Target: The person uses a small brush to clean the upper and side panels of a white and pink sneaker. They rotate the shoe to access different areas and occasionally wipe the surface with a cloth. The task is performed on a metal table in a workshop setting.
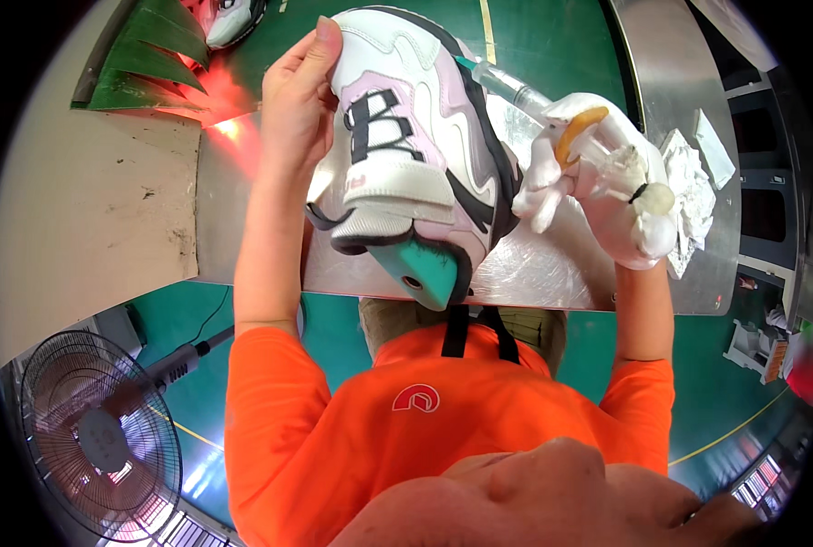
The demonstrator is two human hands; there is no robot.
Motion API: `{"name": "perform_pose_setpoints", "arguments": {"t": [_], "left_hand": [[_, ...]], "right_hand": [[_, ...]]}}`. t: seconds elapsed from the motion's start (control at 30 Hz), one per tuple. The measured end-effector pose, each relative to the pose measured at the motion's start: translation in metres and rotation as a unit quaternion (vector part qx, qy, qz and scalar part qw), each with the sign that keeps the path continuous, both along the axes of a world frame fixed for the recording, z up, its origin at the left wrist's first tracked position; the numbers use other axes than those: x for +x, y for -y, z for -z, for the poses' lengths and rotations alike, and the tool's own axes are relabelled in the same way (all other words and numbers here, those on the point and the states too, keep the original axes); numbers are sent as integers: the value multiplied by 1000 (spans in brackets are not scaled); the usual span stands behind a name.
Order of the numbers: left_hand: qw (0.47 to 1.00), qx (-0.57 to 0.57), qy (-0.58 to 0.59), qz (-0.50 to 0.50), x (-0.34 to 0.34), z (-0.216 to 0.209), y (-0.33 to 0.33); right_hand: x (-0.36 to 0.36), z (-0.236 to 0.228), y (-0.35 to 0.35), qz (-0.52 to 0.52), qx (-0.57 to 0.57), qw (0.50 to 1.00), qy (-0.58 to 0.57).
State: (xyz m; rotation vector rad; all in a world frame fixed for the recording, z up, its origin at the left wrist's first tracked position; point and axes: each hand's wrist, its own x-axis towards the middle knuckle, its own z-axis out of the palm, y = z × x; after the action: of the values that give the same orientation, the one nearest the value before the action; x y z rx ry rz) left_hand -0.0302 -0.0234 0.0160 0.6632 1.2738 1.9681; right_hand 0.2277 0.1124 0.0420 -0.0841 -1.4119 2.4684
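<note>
A white and lilac sneaker (397, 137) with black laces is held tilted over the metal bench, toe pointing away. A teal shoe last (422, 272) sticks out of its ankle opening. My left hand (301, 96) is closed on the toe end, thumb on the upper. In my right hand (593, 169), covered by a white glove, is a clear syringe (516, 91), fingers wrapped round it. Its thin teal tip is at the right side of the sneaker, near the sole edge; whether it touches I cannot tell. A yellow band circles one gloved finger.
Crumpled white cloth or paper (689, 196) lies right of my gloved hand. Beyond the metal bench (552, 264) is a green surface (561, 36). Green flaps (155, 59) hang at the far left by a red glow, with another shoe (233, 20) behind. A fan (101, 438) stands lower left.
</note>
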Motion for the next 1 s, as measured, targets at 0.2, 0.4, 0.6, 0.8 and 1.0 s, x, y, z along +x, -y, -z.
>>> {"name": "perform_pose_setpoints", "arguments": {"t": [0.2,0.4,0.6,0.8,1.0], "left_hand": [[996,-86,38,6,-12,14,1],[991,-114,62,4,-3,11,0],[990,-117,75,-7,1,11,-3],[988,-127,82,-16,-2,15,-5],[987,-130,89,-18,1,13,-7]], "right_hand": [[6,19,-4,-2,-65,998,-13],[15,23,-3,5,-68,998,9],[22,13,2,50,-23,998,44],[27,20,-1,31,-15,999,40],[30,20,1,20,2,999,35]]}}
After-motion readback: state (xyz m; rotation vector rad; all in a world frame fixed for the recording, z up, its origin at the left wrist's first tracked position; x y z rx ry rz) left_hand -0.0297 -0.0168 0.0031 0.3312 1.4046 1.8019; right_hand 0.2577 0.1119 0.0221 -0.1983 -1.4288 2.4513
